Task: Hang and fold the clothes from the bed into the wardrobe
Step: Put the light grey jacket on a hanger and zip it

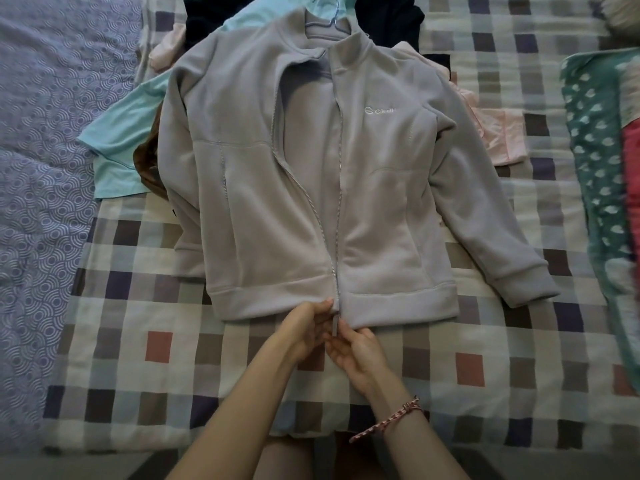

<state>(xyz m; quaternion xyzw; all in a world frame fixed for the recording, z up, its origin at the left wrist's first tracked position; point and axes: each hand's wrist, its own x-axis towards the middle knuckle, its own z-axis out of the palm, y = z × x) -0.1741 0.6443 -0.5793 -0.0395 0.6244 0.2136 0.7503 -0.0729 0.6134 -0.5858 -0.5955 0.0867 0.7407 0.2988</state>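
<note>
A grey zip-up fleece jacket lies flat, front up, on the checked bed sheet, with a hanger inside its collar. Its zip is open from the collar down to the hem. My left hand pinches the left side of the hem at the zip's bottom end. Beside it, my right hand holds the zip pull. Both hands touch at the near edge of the jacket.
Under and behind the jacket lie a light blue shirt, dark clothes, a brown garment and pink pieces. A patterned blue quilt covers the left. A teal patterned cloth lies at the right.
</note>
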